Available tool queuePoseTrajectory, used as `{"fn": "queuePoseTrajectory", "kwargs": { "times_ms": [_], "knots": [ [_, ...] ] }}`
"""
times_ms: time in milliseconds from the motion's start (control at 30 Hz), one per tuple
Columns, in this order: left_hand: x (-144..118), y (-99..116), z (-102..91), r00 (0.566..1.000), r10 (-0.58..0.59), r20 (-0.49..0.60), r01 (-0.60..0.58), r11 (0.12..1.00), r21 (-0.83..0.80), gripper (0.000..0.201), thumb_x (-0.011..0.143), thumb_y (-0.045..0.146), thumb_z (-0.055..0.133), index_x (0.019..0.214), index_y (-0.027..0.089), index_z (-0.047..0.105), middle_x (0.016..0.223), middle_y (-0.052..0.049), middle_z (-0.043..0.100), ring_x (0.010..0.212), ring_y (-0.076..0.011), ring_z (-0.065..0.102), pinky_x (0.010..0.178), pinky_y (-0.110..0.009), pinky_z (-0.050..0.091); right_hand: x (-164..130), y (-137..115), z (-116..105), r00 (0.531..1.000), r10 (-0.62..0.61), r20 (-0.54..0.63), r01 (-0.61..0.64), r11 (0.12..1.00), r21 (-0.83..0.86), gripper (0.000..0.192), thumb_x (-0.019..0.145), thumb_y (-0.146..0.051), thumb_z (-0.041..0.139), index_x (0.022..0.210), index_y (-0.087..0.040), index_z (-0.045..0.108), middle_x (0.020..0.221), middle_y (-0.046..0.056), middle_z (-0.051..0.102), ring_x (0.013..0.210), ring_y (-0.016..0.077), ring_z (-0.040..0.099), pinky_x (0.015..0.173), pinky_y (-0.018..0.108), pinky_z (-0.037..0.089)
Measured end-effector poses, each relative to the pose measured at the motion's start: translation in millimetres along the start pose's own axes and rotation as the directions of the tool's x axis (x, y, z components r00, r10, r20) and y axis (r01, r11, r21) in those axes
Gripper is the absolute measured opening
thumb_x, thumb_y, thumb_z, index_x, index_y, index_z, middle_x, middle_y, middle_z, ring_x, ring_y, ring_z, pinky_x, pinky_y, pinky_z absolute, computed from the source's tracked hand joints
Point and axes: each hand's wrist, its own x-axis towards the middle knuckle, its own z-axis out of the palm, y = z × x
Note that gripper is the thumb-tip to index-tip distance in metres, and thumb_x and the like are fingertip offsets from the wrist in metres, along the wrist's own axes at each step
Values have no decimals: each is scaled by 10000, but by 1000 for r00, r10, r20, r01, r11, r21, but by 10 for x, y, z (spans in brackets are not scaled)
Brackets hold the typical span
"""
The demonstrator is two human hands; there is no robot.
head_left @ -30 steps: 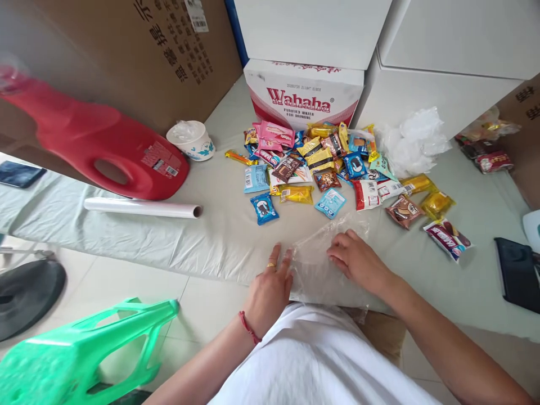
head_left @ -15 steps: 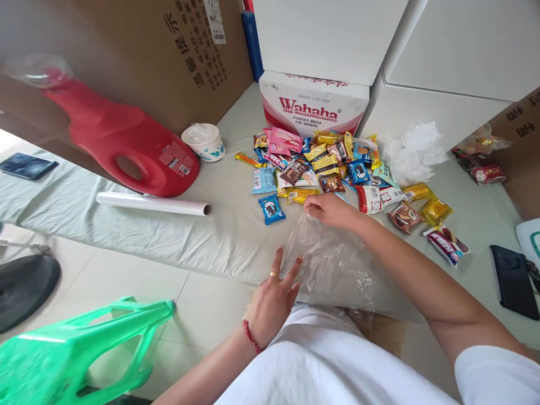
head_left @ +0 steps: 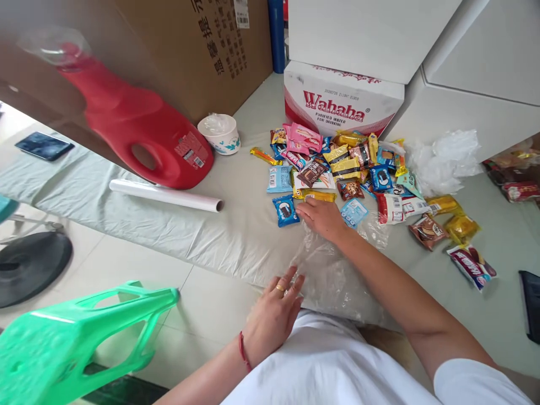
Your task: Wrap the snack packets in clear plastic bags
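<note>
Head camera view, looking down at a table covered by a pale green cloth. A crumpled clear plastic bag is spread on the cloth at the near edge, just in front of the person's white shirt. The left hand, with a gold ring and a red wrist cord, is laid on the bag's near left corner with fingers loosely spread, nothing gripped. The right hand is stretched over the bag's far edge, fingers curled down at the edge of a pile of snack packets; whether a packet is grasped cannot be told. A blue cookie packet lies just left of that hand. Farther left, a white roll and a red jug are seen, and a Wahaha carton stands behind the pile
</note>
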Motion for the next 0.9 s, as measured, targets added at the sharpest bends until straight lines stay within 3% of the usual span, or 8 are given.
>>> {"fn": "queuePoseTrajectory", "kwargs": {
  "times_ms": [100,200,267,400,467,600,733,900],
  "knots": [
    [-106,-15,-111,982,-54,178,114,932,-344,427,985,246,509,1396,239,621,1525,-179,544,712,-137,745,667,-265,634,33,52,34,999,29,-31,-29,1000,10,423,1107,-411,324,1206,-234,695,1082,95,703,942,223,633,710,307,343],
    [-156,-50,-351,951,-91,294,238,824,-515,324,991,265,502,1209,240,741,1315,-152,713,614,-116,716,549,-206,582,42,33,71,1000,-6,0,6,1000,28,424,1108,-420,329,1188,-230,699,1048,93,711,930,222,637,724,308,340],
    [-83,-49,-550,964,-166,209,254,807,-533,285,1006,270,502,1006,217,781,1057,-118,789,762,-163,752,623,-217,591,49,-24,100,999,-43,22,42,998,38,426,1109,-428,331,1169,-225,700,1026,90,716,937,224,644,735,309,339],
    [312,150,-776,921,-336,-197,195,835,-514,239,1007,236,518,855,196,698,893,-69,744,761,-149,706,667,-246,565,103,-185,167,993,-121,6,121,992,37,447,1116,-428,299,1177,-211,685,1009,92,730,959,228,656,756,317,351],
    [565,313,-711,911,-286,-298,105,858,-503,219,993,197,511,840,200,667,903,-64,724,804,-152,690,721,-267,563,144,-258,190,983,-183,15,182,983,15,410,1117,-377,312,1178,-203,679,1008,91,732,966,234,656,758,325,360],
    [974,427,-305,935,-243,-258,80,854,-514,205,964,167,501,800,204,617,955,-74,691,850,-162,669,775,-293,555,204,-327,222,963,-263,61,264,964,-11,294,1079,-244,399,1187,-202,670,1046,89,734,975,237,648,748,325,380],
    [1080,165,85,923,-312,-227,205,895,-396,174,938,167,495,810,201,608,916,-64,636,765,-166,619,706,-297,521,243,-273,308,982,-178,64,178,984,8,288,1075,-256,408,1174,-203,673,1083,101,732,967,233,654,764,318,422],
    [992,-96,231,945,-313,-96,262,899,-351,289,945,134,437,1101,202,670,1092,-95,665,962,-209,664,873,-345,541,306,-129,322,991,-108,-74,125,948,293,317,1080,-327,442,1293,-190,632,1219,118,721,1060,226,675,904,341,490]
  ]
}}
